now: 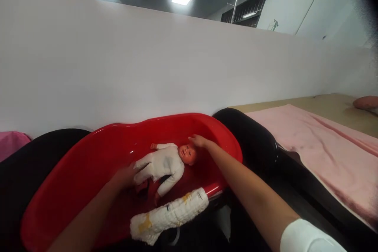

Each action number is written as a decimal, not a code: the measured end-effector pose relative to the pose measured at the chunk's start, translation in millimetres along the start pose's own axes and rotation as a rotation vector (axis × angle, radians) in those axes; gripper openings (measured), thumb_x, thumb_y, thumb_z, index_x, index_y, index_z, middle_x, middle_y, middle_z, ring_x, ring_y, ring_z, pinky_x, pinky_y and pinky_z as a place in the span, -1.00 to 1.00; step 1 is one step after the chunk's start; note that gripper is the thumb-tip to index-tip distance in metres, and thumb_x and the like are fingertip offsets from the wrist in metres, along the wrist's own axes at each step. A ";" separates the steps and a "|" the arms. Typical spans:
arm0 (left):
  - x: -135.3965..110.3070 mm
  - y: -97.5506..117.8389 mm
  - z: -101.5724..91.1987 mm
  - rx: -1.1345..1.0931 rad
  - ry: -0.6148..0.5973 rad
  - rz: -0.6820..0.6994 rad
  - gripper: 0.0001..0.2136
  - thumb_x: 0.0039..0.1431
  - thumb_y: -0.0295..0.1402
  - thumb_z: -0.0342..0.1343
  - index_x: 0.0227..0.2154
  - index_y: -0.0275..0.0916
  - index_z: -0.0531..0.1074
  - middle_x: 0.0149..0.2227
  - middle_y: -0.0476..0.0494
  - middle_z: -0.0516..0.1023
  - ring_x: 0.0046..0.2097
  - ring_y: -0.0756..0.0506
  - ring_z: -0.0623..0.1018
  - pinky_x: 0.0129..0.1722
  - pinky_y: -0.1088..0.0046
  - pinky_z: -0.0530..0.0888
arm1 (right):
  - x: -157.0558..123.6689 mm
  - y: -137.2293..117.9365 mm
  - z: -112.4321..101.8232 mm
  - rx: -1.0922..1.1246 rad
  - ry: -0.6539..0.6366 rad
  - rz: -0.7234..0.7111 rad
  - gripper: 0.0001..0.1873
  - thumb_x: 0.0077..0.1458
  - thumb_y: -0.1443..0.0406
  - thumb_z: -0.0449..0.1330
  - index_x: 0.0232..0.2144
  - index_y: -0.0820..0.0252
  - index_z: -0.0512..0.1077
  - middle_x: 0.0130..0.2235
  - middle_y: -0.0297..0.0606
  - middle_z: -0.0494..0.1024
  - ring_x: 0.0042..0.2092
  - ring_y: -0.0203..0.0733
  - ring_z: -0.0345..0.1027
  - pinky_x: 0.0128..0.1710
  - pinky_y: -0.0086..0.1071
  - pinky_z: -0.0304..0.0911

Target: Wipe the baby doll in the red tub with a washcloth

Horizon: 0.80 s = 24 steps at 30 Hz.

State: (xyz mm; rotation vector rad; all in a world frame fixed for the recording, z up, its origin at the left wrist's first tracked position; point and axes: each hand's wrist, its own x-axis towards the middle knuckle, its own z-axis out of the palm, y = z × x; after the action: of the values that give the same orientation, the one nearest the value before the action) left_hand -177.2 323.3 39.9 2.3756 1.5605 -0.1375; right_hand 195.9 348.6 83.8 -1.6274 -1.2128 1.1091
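Observation:
A baby doll (167,161) with a white cloth body lies on its back inside a red baby bathtub (73,165). Its head points to the right and its legs to the left. My right hand (198,140) is just above and beside the doll's head, fingers stretched out. Near the doll's feet is my left hand (126,175), blurred and dim, its fingers too unclear to read. A white patterned cloth (171,214) hangs folded over the tub's near rim.
Black rounded cushions (245,130) flank the tub on both sides. To the right, a pink blanket (325,145) covers part of a bed. A white wall (147,59) stands behind the tub, and pink fabric (13,143) shows at far left.

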 end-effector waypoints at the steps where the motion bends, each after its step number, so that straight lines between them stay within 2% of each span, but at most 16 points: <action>1: -1.4 1.3 -2.4 0.024 -0.008 0.012 -0.41 0.17 -0.08 0.08 0.28 0.03 0.20 0.24 -0.21 0.29 0.10 -0.34 0.44 -0.01 0.16 0.39 | -12.0 -7.8 -3.9 -0.034 -0.006 -0.030 -0.76 0.02 0.29 0.32 -0.30 0.41 0.50 -0.02 0.10 0.49 0.18 0.18 0.21 0.24 -0.03 -0.08; 2: -4.6 3.6 -4.3 0.035 -0.001 0.034 -0.45 0.22 -0.13 0.03 0.28 0.02 0.20 0.25 -0.21 0.28 0.10 -0.31 0.44 -0.01 0.19 0.39 | -28.3 -14.1 -8.7 -0.069 -0.014 -0.094 -0.70 0.05 0.28 0.30 -0.19 0.42 0.49 0.06 0.09 0.45 0.20 0.13 0.19 0.26 -0.07 -0.09; 5: -26.6 16.6 -7.4 -0.064 0.110 0.105 -0.56 0.30 -0.21 -0.08 0.22 -0.10 0.28 0.22 -0.16 0.31 0.13 -0.20 0.41 0.03 0.32 0.37 | -99.0 -15.9 -31.4 -0.260 -0.042 -0.524 -0.57 0.20 0.23 0.16 0.08 0.28 0.39 0.22 -0.07 0.32 0.26 -0.05 0.13 0.29 -0.16 -0.07; 6: -37.7 22.9 -7.3 -0.128 0.168 0.108 -0.57 0.32 -0.19 -0.10 0.19 -0.14 0.30 0.21 -0.14 0.33 0.14 -0.18 0.40 0.05 0.36 0.36 | -127.2 -8.1 -41.3 -0.279 -0.011 -0.624 -0.57 0.22 0.21 0.14 0.11 0.19 0.38 0.23 -0.15 0.30 0.27 -0.09 0.12 0.29 -0.17 -0.06; 8: -63.2 38.2 -4.5 -0.252 0.281 0.094 -0.59 0.33 -0.13 -0.12 0.13 -0.18 0.34 0.14 -0.13 0.42 0.10 -0.15 0.44 0.04 0.39 0.37 | -185.1 22.9 -61.7 -0.266 0.122 -0.673 -0.64 0.25 0.19 0.09 0.06 0.09 0.42 0.22 -0.21 0.32 0.25 -0.12 0.16 0.28 -0.17 -0.01; 10: -89.5 55.9 2.9 -0.342 0.377 0.101 -0.61 0.33 -0.09 -0.12 0.03 -0.18 0.40 0.04 -0.12 0.51 0.03 -0.15 0.49 0.00 0.37 0.40 | -240.6 72.4 -79.2 -0.185 0.327 -0.546 -0.66 0.24 0.15 0.08 -0.02 0.10 0.46 0.16 -0.17 0.39 0.20 -0.08 0.23 0.24 -0.13 0.08; 12: -112.4 75.0 14.7 -0.358 0.460 0.151 -0.63 0.32 -0.07 -0.09 -0.06 -0.18 0.44 -0.01 -0.13 0.54 0.01 -0.17 0.51 0.01 0.32 0.41 | -290.8 131.5 -91.3 -0.108 0.544 -0.262 -0.59 0.16 0.06 0.11 -0.05 0.15 0.46 0.08 -0.12 0.46 0.13 -0.01 0.31 0.18 -0.10 0.17; 14: -128.9 93.5 28.6 -0.297 0.554 0.232 -0.64 0.33 -0.08 -0.09 -0.08 -0.20 0.46 0.00 -0.17 0.54 0.04 -0.19 0.49 0.06 0.26 0.38 | -333.9 185.8 -97.1 -0.097 0.607 0.038 -0.48 0.05 -0.03 0.14 -0.08 0.19 0.46 0.00 -0.09 0.53 0.05 0.05 0.39 0.13 -0.08 0.23; 16: -138.5 109.0 41.4 -0.196 0.658 0.299 -0.64 0.34 -0.10 -0.09 -0.07 -0.22 0.47 0.00 -0.21 0.54 0.06 -0.21 0.48 0.09 0.21 0.35 | -368.7 223.3 -97.6 -0.114 0.603 0.180 -0.43 -0.04 -0.07 0.16 -0.13 0.21 0.49 -0.04 -0.09 0.55 0.04 0.08 0.40 0.12 -0.11 0.25; 19: -142.2 123.5 54.3 -0.071 0.801 0.326 -0.65 0.33 -0.10 -0.05 -0.09 -0.24 0.49 -0.03 -0.23 0.55 0.03 -0.24 0.49 0.09 0.16 0.31 | -402.1 241.6 -94.2 -0.140 0.610 0.222 -0.36 -0.02 -0.11 0.10 -0.06 0.21 0.46 0.01 -0.10 0.53 0.10 0.09 0.35 0.16 -0.12 0.21; 24: -136.5 129.4 59.9 0.001 0.867 0.301 -0.63 0.32 -0.08 -0.03 -0.11 -0.26 0.49 -0.09 -0.23 0.58 -0.03 -0.23 0.51 -0.04 0.22 0.32 | -418.8 217.9 -93.9 -0.159 0.781 0.229 -0.28 0.03 -0.14 -0.06 -0.03 0.27 0.44 0.09 -0.04 0.47 0.17 0.09 0.26 0.23 -0.10 0.08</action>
State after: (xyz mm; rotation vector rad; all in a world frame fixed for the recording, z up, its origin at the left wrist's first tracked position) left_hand -110.2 137.7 40.3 2.7950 1.4257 1.0786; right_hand 278.5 -114.3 -18.7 -2.0765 -0.6148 0.4082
